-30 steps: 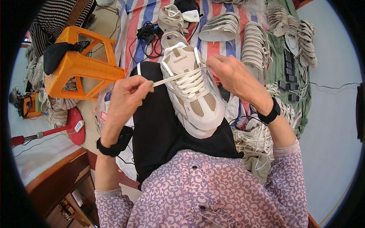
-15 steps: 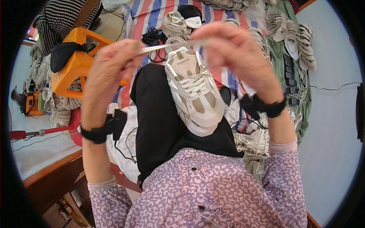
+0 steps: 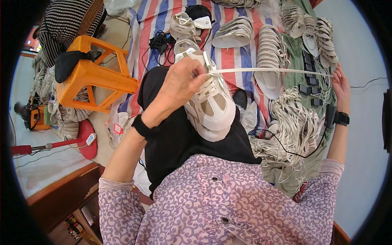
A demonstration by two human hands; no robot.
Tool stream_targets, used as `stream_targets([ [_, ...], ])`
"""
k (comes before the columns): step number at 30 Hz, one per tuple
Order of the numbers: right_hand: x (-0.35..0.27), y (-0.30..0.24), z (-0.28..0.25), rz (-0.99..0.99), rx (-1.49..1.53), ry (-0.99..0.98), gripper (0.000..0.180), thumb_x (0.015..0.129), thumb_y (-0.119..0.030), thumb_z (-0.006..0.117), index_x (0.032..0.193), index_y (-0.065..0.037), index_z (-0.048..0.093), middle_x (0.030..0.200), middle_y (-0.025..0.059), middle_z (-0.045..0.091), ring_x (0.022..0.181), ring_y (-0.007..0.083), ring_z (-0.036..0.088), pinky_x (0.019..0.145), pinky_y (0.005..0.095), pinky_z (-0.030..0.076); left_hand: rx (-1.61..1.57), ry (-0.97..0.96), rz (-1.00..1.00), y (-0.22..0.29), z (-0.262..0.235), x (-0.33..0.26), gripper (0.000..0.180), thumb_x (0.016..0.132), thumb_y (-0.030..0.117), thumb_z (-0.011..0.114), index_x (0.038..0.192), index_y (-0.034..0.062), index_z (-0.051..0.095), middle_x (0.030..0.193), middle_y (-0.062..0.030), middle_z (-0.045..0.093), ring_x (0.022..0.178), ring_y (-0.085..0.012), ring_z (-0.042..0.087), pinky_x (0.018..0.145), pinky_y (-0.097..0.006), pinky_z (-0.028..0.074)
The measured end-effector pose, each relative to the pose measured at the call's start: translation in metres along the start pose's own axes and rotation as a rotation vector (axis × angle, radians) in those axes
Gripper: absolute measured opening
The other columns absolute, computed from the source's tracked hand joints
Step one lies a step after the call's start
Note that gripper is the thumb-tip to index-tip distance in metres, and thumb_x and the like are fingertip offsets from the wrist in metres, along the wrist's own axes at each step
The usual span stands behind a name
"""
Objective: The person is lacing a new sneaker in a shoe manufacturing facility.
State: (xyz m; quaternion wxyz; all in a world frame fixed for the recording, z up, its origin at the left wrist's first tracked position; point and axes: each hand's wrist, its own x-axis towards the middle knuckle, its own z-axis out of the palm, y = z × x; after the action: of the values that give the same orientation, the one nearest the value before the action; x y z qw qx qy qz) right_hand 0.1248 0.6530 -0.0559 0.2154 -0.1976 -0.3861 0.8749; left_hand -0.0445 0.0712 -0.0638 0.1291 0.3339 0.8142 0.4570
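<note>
Cream and beige mesh sneaker [image 3: 210, 108], resting on the black-clad lap; left hand [image 3: 179, 83] closed over its upper eyelets, grip pinched on the flat white shoelace [image 3: 269, 70]. Lace drawn taut to the right hand [image 3: 339, 83], held out wide, fingers closed on the lace end. Nearby: loose pile of white laces [image 3: 292, 126], orange plastic stool [image 3: 92, 75], striped floor cloth [image 3: 239, 51].

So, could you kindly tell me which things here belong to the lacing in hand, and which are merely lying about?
In hand:
- white sneaker on the lap, steadied by the left hand
- white lace, drawn taut by the right hand

Lying about:
- orange plastic stool
- heap of loose laces
- stacks of insoles
- second sneaker on the striped sheet
</note>
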Motion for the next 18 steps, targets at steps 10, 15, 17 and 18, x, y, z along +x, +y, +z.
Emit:
stream_targets([
  [10, -0.011, 0.044, 0.001, -0.144, -0.571, 0.084, 0.031, 0.097, -0.010, 0.058, 0.124, 0.002, 0.051, 0.090, 0.0038, 0.061, 0.069, 0.0066, 0.052, 0.052, 0.0188, 0.039, -0.879, 0.057, -0.099, 0.028, -0.106, -0.012, 0.030, 0.099, 0.017, 0.056, 0.120, -0.0046, 0.061, 0.099, -0.0039, 0.066, 0.087, -0.0064, 0.063, 0.077, -0.016, 0.051],
  [15, -0.042, 0.124, 0.118, -0.180, -1.056, -0.129, 0.018, 0.096, -0.016, 0.061, 0.108, -0.004, 0.062, 0.083, 0.0025, 0.064, 0.067, 0.0074, 0.059, 0.053, 0.0199, 0.043, -1.092, 0.284, -0.019, 0.009, -0.224, -0.051, 0.037, 0.100, 0.005, 0.049, 0.135, -0.0071, 0.048, 0.128, -0.0147, 0.059, 0.101, -0.0119, 0.063, 0.088, -0.018, 0.053],
  [17, -0.060, 0.166, 0.174, -0.238, -1.099, -0.324, 0.011, 0.093, -0.012, 0.063, 0.099, -0.003, 0.066, 0.084, 0.0020, 0.065, 0.069, 0.0084, 0.060, 0.060, 0.0200, 0.045, -0.841, 0.726, -0.026, 0.002, -0.252, -0.072, 0.038, 0.100, 0.000, 0.046, 0.136, -0.0095, 0.043, 0.134, -0.0184, 0.056, 0.110, -0.0172, 0.063, 0.094, -0.021, 0.054],
  [18, -0.070, 0.185, 0.200, -0.267, -1.136, -0.430, 0.009, 0.092, -0.009, 0.064, 0.096, -0.002, 0.068, 0.085, 0.0016, 0.065, 0.070, 0.0090, 0.060, 0.063, 0.0202, 0.046, -0.881, 0.813, -0.030, -0.013, -0.281, -0.092, 0.041, 0.099, -0.001, 0.047, 0.139, -0.0091, 0.041, 0.136, -0.0192, 0.053, 0.116, -0.0195, 0.059, 0.096, -0.023, 0.053],
])
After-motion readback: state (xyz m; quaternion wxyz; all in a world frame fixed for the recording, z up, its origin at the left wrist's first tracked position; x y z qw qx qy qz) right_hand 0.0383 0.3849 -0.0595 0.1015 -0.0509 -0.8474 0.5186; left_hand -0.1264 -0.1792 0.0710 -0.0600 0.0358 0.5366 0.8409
